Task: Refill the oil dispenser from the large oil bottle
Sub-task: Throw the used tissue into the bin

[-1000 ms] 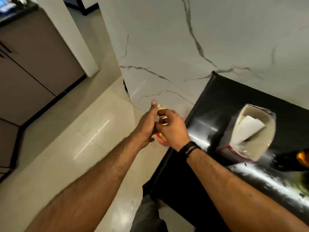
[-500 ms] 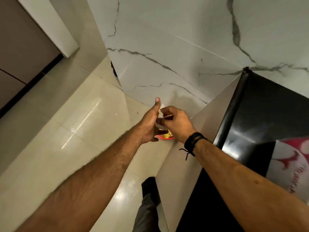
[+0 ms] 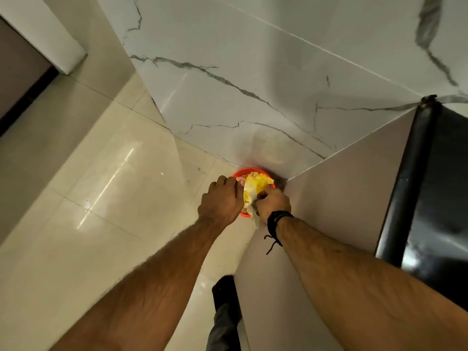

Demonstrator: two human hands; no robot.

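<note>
1. Left hand: fingers curled over the near rim of the red bin, which stands on the floor in the corner against the marble wall.
2. Right hand: pinches yellow-stained paper, pressing it into the bin.
3. Paper judged soft, light, probably oily; grip by a clean edge.
4. Dispenser and oil bottle: not in view.
</note>
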